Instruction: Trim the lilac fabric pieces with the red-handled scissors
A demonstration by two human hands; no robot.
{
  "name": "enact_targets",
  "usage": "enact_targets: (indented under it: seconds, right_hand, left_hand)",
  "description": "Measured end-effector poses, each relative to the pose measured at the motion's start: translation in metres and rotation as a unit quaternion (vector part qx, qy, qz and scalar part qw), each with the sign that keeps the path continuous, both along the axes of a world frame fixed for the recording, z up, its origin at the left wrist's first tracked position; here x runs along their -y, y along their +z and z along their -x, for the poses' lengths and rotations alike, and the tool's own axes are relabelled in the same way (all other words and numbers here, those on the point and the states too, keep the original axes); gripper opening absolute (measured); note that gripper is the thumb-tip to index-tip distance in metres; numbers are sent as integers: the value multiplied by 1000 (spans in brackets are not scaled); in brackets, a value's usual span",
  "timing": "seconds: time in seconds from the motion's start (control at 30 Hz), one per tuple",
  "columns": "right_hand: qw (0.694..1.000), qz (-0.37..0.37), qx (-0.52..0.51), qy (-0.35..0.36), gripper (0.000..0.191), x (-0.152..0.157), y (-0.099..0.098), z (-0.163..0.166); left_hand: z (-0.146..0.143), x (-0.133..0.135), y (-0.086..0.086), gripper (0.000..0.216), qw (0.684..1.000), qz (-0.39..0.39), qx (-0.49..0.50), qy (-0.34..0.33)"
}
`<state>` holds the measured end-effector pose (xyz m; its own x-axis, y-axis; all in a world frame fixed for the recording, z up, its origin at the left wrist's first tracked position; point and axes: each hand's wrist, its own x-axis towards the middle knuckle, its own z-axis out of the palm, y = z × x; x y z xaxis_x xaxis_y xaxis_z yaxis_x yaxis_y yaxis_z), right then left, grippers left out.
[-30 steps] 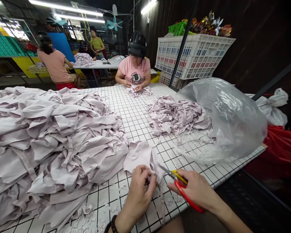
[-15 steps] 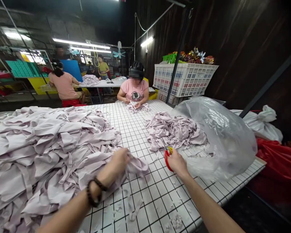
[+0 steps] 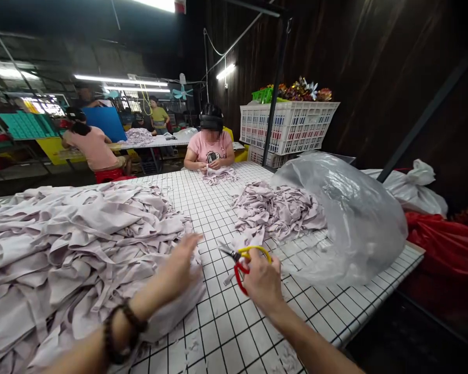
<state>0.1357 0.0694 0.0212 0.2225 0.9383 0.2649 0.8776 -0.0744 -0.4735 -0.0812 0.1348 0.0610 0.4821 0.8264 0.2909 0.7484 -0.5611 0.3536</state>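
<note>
My left hand (image 3: 179, 265) reaches onto the right edge of a big heap of pale lilac fabric pieces (image 3: 74, 249), fingers stretched out and resting on the cloth. My right hand (image 3: 259, 280) is closed round red and yellow scissors (image 3: 239, 258) whose blades point left, above the gridded white table (image 3: 226, 322). A smaller pile of cut lilac pieces (image 3: 276, 208) lies just beyond the scissors.
A large clear plastic bag (image 3: 347, 218) lies on the table's right side. Across the table a person in a pink shirt (image 3: 210, 148) handles fabric. White crates (image 3: 288, 124) stand behind; red cloth (image 3: 444, 244) lies off the right edge. Small scraps litter the near table.
The piece I was trimming near the table's edge is gone from my left hand, which now reaches onto the big heap. My right hand with the scissors swung out and came back left.
</note>
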Motion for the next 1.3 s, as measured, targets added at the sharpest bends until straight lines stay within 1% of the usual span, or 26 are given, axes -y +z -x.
enact_targets:
  seconds: [0.03, 0.07, 0.1, 0.17, 0.2, 0.23, 0.3, 0.37, 0.47, 0.57, 0.63, 0.7, 0.8, 0.9, 0.93, 0.97, 1.0, 1.03, 1.07, 1.1, 1.13, 1.17, 1.2, 1.23, 1.27, 1.3]
  right_hand:
    - [999, -6, -29, 28, 12, 18, -1, 9]
    - [997, -2, -57, 53, 10, 34, -1, 15]
    - [993, 12, -85, 75, 10, 48, -2, 18]
    - [983, 53, -139, 106, 11, 65, -7, 9]
    - [977, 75, -165, 111, 10, 67, -10, -1]
    - [972, 93, -188, 107, 11, 65, -14, -14]
    - [968, 115, -210, 69, 17, 50, -22, -46]
    - [981, 103, -162, 28, 20, 28, -29, -75]
    - [989, 96, -108, 38, 25, -2, -35, -96]
    - [988, 88, -93, 87, 39, -25, -39, -90]
    - [987, 83, -80, 113, 42, -39, -42, -82]
    - [986, 84, -69, 122, 34, -53, -45, -76]
    - [988, 87, -62, 115, 23, -70, -47, -74]
    - [989, 74, -68, 108, 23, -74, -38, -75]
    - [989, 67, -71, 108, 23, -69, -33, -74]
    - [989, 61, -74, 109, 23, -62, -26, -73]
    - [989, 52, -80, 114, 23, -52, -18, -70]
    - [988, 41, -85, 120, 22, -38, -9, -68]
    - [987, 30, -89, 128, 21, -23, -1, -64]
    - [984, 8, -99, 146, 19, -5, 7, -61]
    - [984, -8, -92, 152, 14, 14, 12, -57]
    - [986, -21, -71, 147, 11, 33, 16, -53]
    - [989, -32, -44, 138, 10, 51, 16, -49]
    - [991, -45, -16, 122, 9, 69, 14, -45]
    - [993, -55, 7, 107, 7, 85, 10, -41]
    - [993, -56, 25, 96, 7, 100, 4, -38]
  left_hand:
    - [-21, 15, -22, 70, 996, 65, 45, -42]
    - [-39, 28, -41, 71, 987, 116, 89, -70]
    - [-52, 39, -56, 63, 975, 160, 131, -80]
    - [-66, 55, -77, 37, 950, 232, 196, -75]
    - [-67, 62, -83, 27, 938, 261, 216, -68]
    - [-65, 67, -87, 22, 930, 283, 229, -60]
    - [-57, 77, -91, 20, 922, 304, 237, -44]
    - [-46, 84, -92, 21, 920, 307, 243, -22]
    - [-32, 91, -92, 24, 917, 307, 253, 1]
    - [-24, 92, -92, 24, 927, 288, 239, 7]
    - [-20, 91, -94, 24, 938, 263, 224, 3]
    - [-16, 90, -97, 26, 950, 233, 206, -5]
    - [-9, 91, -101, 32, 966, 192, 171, -8]
    - [-10, 101, -91, 37, 970, 174, 166, 26]
    - [-14, 107, -85, 36, 964, 188, 187, 29]
    - [-20, 113, -77, 34, 950, 223, 220, 21]
    - [-28, 119, -70, 31, 923, 281, 263, 3]
    - [-38, 124, -63, 30, 879, 358, 313, -20]
    - [-50, 129, -58, 31, 817, 443, 367, -37]
    - [-63, 132, -55, 35, 740, 521, 423, -41]
    - [-77, 134, -54, 40, 658, 582, 476, -31]
    - [-90, 135, -55, 41, 582, 621, 525, -13]
    - [-102, 136, -58, 39, 521, 638, 567, 6]
    - [-113, 136, -62, 36, 479, 638, 602, 23]
    - [-121, 137, -66, 31, 453, 629, 631, 32]
    - [-127, 139, -69, 27, 441, 617, 651, 37]
